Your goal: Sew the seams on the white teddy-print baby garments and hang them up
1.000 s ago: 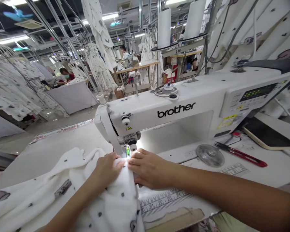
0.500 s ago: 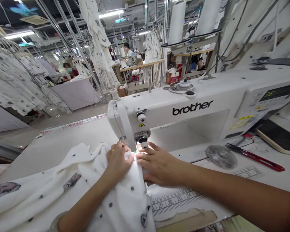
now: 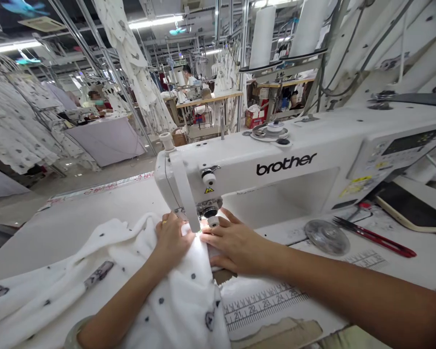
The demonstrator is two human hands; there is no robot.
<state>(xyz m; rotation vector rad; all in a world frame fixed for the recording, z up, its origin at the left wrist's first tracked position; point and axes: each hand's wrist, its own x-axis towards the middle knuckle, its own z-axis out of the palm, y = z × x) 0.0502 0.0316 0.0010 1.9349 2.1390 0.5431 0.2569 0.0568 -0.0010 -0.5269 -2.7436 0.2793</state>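
Observation:
White fleecy fabric (image 3: 127,286) with dark spots and printed figures lies in folds under the head of a white sewing machine (image 3: 240,160). My left hand (image 3: 172,240) is closed on the fabric just left of the needle area, fingers curled and thumb pointing at the seam. On the other side, my right hand (image 3: 240,245) rests low with its fingers stretched out and apart, the fingertips touching the fabric edge by the presser foot. Needle and foot are mostly hidden by the fingers and the machine head.
Red-handled thread snips (image 3: 378,237) and a clear round disc (image 3: 327,236) lie right of my arm, near a phone-like dark slab (image 3: 416,203). A ruler strip (image 3: 257,310) runs along the front. Thread cones (image 3: 263,36) stand above; people sit at machines behind.
The view has shifted slightly, so the machine sits a little further left. Both hands keep nearly the same place at the needle. The green digits on the machine's panel no longer show.

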